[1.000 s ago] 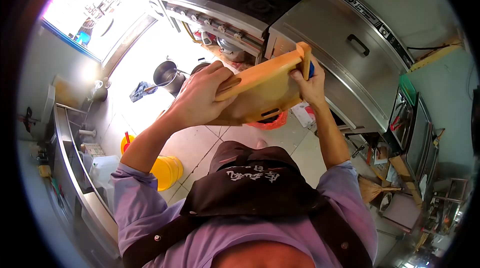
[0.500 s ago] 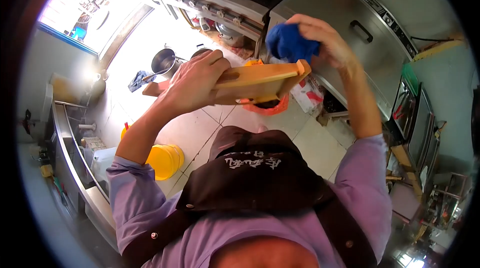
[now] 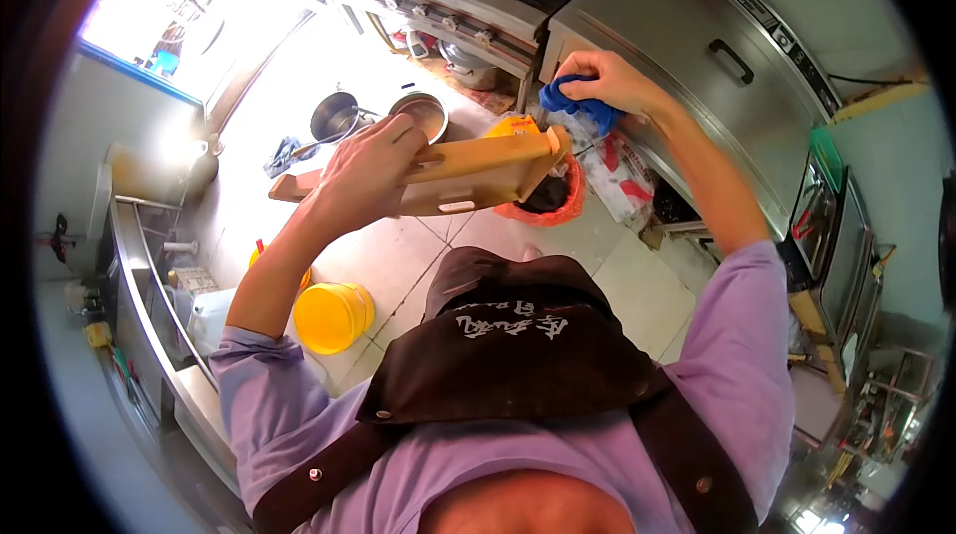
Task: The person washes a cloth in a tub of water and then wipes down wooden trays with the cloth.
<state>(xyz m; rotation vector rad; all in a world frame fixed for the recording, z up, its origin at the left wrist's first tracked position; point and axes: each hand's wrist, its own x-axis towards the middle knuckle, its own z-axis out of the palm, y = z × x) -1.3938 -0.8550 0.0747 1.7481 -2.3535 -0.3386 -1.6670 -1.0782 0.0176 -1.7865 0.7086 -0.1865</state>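
Note:
A wooden tray or stool-like board (image 3: 478, 167), with raised end pieces and a small slot, is held up in front of me. My left hand (image 3: 360, 175) grips its near-left part, fingers wrapped over the upper edge. My right hand (image 3: 609, 83) is closed on a crumpled blue cloth (image 3: 596, 114), just beyond the board's right end. Part of the cloth hangs below the fingers, apart from the board as far as I can tell.
On the tiled floor stand two metal pots (image 3: 430, 114), a yellow bucket (image 3: 334, 318) and an orange-red bag-lined bin (image 3: 558, 207). A stove (image 3: 438, 6) and a steel cabinet (image 3: 687, 56) line the far side. A steel counter (image 3: 149, 285) runs along the left.
The board has shifted left, and its right end has drawn away from the cloth. My right hand has moved slightly left and the cloth now hangs more gathered under its fingers.

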